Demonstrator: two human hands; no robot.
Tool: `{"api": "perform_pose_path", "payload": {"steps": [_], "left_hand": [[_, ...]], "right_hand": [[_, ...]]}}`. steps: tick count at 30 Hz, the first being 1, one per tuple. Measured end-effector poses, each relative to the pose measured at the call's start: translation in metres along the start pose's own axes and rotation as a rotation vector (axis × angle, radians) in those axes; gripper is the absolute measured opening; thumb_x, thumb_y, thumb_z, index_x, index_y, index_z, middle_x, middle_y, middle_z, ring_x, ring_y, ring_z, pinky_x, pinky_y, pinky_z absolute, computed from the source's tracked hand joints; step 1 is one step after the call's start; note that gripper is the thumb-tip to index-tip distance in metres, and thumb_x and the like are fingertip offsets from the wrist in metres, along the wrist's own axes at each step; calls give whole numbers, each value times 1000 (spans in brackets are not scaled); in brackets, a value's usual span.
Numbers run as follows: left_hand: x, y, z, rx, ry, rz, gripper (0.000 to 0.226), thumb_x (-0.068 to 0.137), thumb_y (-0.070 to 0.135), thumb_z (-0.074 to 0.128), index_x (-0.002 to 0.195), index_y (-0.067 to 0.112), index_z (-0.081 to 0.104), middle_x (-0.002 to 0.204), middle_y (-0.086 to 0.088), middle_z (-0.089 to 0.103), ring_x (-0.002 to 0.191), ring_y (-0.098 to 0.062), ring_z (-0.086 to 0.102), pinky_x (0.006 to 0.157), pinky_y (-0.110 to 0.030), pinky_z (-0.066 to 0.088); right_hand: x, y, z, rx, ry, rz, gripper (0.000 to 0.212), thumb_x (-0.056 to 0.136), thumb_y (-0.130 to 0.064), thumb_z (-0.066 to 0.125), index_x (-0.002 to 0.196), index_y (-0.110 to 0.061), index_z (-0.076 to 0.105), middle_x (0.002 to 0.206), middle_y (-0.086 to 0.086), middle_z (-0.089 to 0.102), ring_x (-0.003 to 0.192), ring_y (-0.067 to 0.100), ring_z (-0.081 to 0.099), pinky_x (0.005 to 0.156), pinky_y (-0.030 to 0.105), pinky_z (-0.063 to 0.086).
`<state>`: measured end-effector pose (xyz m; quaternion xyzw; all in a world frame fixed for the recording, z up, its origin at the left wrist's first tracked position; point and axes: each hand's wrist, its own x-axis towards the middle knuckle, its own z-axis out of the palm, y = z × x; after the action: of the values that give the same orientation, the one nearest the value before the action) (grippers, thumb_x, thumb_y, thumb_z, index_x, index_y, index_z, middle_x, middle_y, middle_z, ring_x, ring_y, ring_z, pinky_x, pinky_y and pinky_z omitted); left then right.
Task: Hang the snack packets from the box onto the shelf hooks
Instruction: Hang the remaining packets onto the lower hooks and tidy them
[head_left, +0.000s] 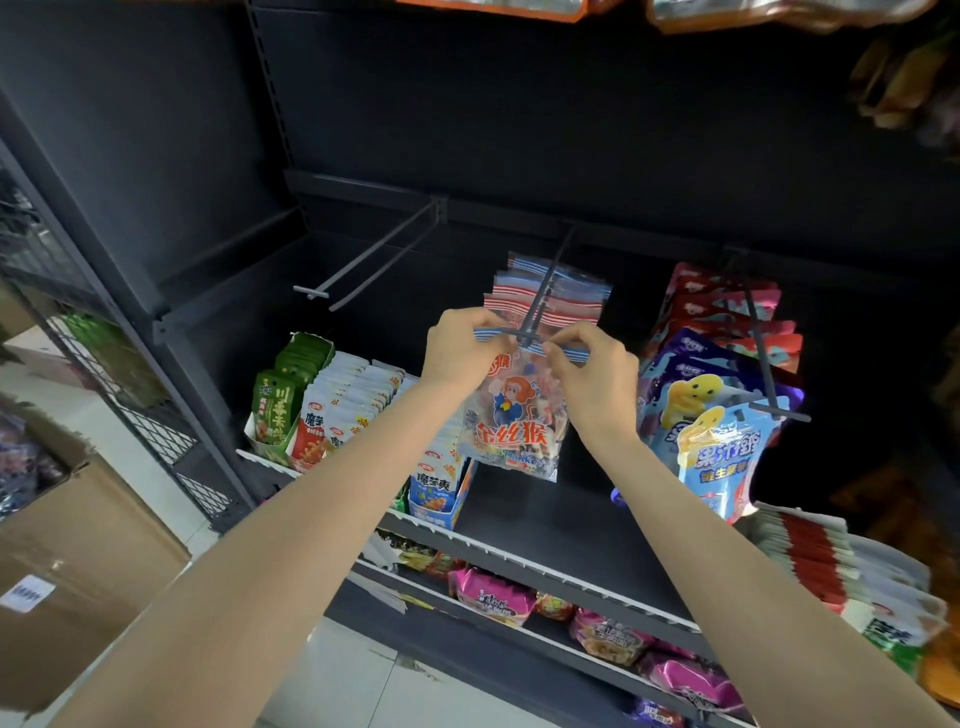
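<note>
Both bare forearms reach up from the bottom of the view toward the dark metal shelf unit. Left hand (460, 345) and right hand (592, 371) each pinch the blue-and-white striped top edge of a clear plastic snack packet printed with a cartoon monkey (511, 415), the left near its left corner, the right near its right corner. The packet hangs flat between them, facing the camera, its body dropping below the hands.

Right at the tip of the middle grey wire hook (543, 301) is where the packet's header sits; the hook's short crossbar lies across the striped edge between the two thumbs. Further back on that same hook hang several matching striped packets (550, 288). Whether the hole has already caught the wire cannot be told.

What the next move turns on: the hook's long axis runs away from the person, up and back toward the shelf's rear rail, so the packet should travel along that line, away from both hands. Neither hand is clearly nearer; they flank the tip evenly.

An empty grey double-wire hook (363, 260) juts out to the left, and a brown cardboard box (78, 561) stands on the floor at the left edge.
</note>
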<state>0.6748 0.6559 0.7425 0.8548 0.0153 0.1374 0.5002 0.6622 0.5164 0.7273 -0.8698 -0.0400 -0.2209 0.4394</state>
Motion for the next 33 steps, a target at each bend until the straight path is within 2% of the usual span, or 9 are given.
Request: {"api": "perform_pose_path", "payload": {"steps": [2,6,9,13,15,19,24,28,33], "left_hand": [[9,-1,2,62,-1,47,15,82,11,69,95,15,72,93,1,71,84,-10,62,76,-24,50],[27,-3,12,173,4,51,20,88,11,62,103,23,70,101,2,70,91,-17,65,80,-37,55],[35,6,17,204,8,46,20,90,18,62,109,19,68,106,-2,70,95,-19,65,80,-36,55],[32,5,17,309,69,92,16,88,19,63,104,21,66,101,-2,66,87,-20,64,71,-35,54],[27,2,9,369,116,140,19,87,16,62,106,20,63,103,-2,60,87,-18,61,72,-34,52],[15,-4,-15,435,186,249,28,89,20,61,118,16,60,112,-5,60,97,-18,62,76,-34,54],[-4,-35,-63,542,175,236,23,91,22,59,113,16,61,103,-1,65,95,-16,62,75,-37,54],[-23,-86,-123,522,180,59,16,90,20,57,104,16,64,92,-2,69,87,-21,65,73,-40,53],[-47,-168,-232,461,259,-211,5,90,18,58,87,18,62,82,-3,70,80,-22,65,74,-32,52]], "right_hand": [[7,-1,3,-49,-2,-23,9,91,-11,59,97,-15,64,100,-2,65,90,12,59,76,29,50],[26,0,11,-150,10,-16,20,89,-3,56,105,-11,63,111,5,62,104,19,57,85,36,51],[35,5,15,-248,17,-43,28,88,1,55,114,-7,62,115,10,60,112,24,50,89,37,48],[27,9,14,-245,126,-236,35,78,7,61,111,-6,65,111,10,61,107,22,46,91,37,46],[15,10,14,-217,173,-311,30,77,7,61,104,-5,66,105,9,61,100,17,41,84,31,45],[-7,5,24,-62,-96,-148,13,88,-3,57,98,-6,63,95,3,57,88,12,49,75,26,45],[-17,-16,65,-13,-348,-102,23,89,-3,51,108,-8,64,106,5,64,95,16,59,84,28,49],[-29,-64,120,25,-499,-190,24,90,-4,50,110,-9,63,106,4,62,95,17,59,82,23,45],[-63,-149,224,89,-673,-307,22,89,-7,50,105,-12,65,103,5,65,96,20,60,86,32,46]]}}
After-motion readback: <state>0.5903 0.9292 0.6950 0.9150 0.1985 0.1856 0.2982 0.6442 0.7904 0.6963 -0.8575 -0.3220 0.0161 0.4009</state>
